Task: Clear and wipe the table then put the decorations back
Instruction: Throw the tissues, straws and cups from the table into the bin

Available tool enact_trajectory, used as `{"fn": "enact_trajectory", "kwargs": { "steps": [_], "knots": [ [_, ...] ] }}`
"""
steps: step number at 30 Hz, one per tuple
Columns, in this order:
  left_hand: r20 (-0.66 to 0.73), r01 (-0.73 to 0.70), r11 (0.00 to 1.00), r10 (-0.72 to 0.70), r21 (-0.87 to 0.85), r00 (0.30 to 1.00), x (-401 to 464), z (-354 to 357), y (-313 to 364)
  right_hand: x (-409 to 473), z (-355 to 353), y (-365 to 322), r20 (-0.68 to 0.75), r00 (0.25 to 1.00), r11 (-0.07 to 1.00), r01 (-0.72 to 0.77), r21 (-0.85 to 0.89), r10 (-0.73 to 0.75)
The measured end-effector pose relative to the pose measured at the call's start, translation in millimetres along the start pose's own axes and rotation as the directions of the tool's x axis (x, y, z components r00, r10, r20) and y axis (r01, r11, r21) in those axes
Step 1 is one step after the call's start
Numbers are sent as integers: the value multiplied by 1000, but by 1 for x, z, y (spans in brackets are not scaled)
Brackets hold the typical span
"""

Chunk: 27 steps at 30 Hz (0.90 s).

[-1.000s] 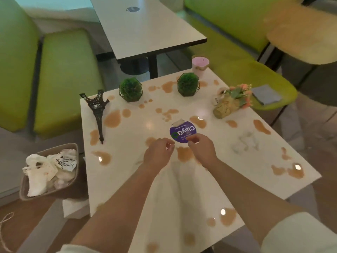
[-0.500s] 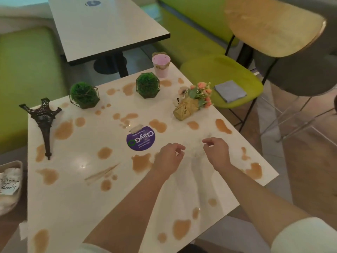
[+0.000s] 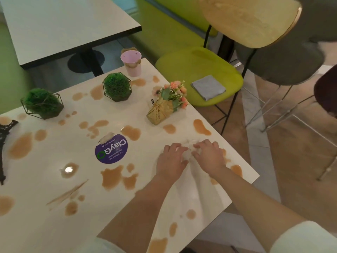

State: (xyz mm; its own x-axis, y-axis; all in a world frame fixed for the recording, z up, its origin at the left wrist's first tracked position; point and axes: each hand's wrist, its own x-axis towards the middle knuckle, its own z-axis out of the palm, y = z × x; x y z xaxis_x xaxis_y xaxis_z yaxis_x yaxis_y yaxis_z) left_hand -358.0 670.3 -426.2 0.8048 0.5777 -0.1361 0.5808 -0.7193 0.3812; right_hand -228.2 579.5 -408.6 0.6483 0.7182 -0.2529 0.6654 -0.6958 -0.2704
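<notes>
White table (image 3: 45, 225) blotched all over with brown spills (image 3: 116, 177), largest near the middle and left edge. Behind it, a second table (image 3: 60, 24) and green bench seating. To the right, a green chair (image 3: 184, 64) with a folded grey cloth (image 3: 207, 87) on its seat, well apart from the hands. Along the far side of the table, two green moss balls in wire frames (image 3: 116, 87) (image 3: 42, 104), a pink cup (image 3: 132, 63) at the far corner, and a small bouquet (image 3: 168, 103) lying tilted near the right edge. Dark tower model (image 3: 3, 143) at the left edge, partly cut off. Purple round sticker (image 3: 111, 149) flat near the middle, a scrap of tape (image 3: 106, 137) at its far rim. Near the right edge, left hand (image 3: 171, 161) and right hand (image 3: 209, 157) side by side, palms down, fingers curled over a pale crumpled thing (image 3: 187, 154) between them, too faint to identify; cannot tell whether gripped or merely touched.
</notes>
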Motion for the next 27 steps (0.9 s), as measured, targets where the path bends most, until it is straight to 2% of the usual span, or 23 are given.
{"fn": "enact_trajectory", "kwargs": {
  "steps": [4,7,9,12,14,16,19,21,27],
  "knots": [
    [-14,98,995,-98,-6,995,2,4,-4,1,7,2,-24,997,998,67,-11,-68],
    [-15,166,967,-172,-194,985,2,1,-12,-3,15,-1,-34,993,993,116,-22,-117],
    [6,253,898,-269,-361,963,-2,-6,-18,-9,20,-4,-52,987,988,153,6,-152],
    [27,318,800,-354,-508,935,-12,-21,-27,-17,24,-10,-69,996,983,62,172,-51],
    [21,311,788,-354,-531,935,-19,-30,-39,-20,24,-18,-23,998,941,-55,334,66],
    [17,312,801,-353,-511,935,-24,-38,-52,-22,22,-32,21,995,892,-100,442,101],
    [-36,319,787,-396,-528,917,-43,-57,-72,-25,18,-70,13,1000,827,-26,561,22],
    [-17,383,764,-457,-519,889,-51,-69,-73,-24,16,-88,13,1000,766,1,643,-12],
    [-64,426,647,-592,-633,803,-110,-101,-131,-50,24,-186,76,983,691,61,720,-165]
  ]
}}
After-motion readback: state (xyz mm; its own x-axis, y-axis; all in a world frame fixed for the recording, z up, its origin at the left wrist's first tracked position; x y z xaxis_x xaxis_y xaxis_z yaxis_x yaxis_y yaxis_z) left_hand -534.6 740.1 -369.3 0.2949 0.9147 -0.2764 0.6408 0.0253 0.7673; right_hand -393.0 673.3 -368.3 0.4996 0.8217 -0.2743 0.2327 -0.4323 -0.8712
